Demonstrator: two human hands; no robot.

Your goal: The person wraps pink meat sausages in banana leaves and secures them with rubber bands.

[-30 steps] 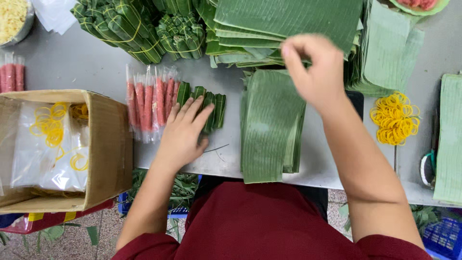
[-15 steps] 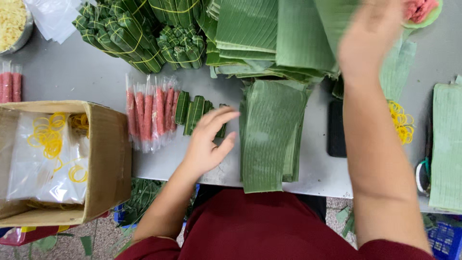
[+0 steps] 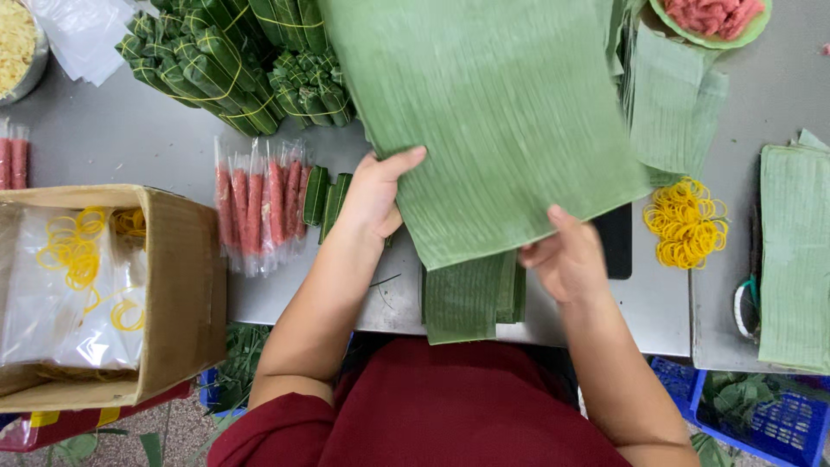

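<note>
A big green banana leaf sheet (image 3: pixel 493 112) is held up over the grey table (image 3: pixel 130 138). My left hand (image 3: pixel 378 197) grips its left lower edge, thumb on top. My right hand (image 3: pixel 566 257) grips its lower right edge. Under the sheet lies a folded pile of darker leaf pieces (image 3: pixel 471 298) at the table's front edge. To the left of my left hand lie small green leaf-wrapped rolls (image 3: pixel 324 199) and pink sausages in clear wrappers (image 3: pixel 255 203).
A cardboard box (image 3: pixel 186 285) with bags of yellow rubber bands stands at the left. Tied leaf-wrapped bundles (image 3: pixel 225 65) lie at the back. Loose yellow rubber bands (image 3: pixel 687 223), a leaf stack (image 3: pixel 794 251) and cut leaf squares (image 3: pixel 679 112) are at the right. A green bowl of pink meat (image 3: pixel 713 19) sits top right.
My right hand has pulled a large leaf sheet from the back stack toward me. My left hand left the small rolls and took hold of the sheet's left edge.
</note>
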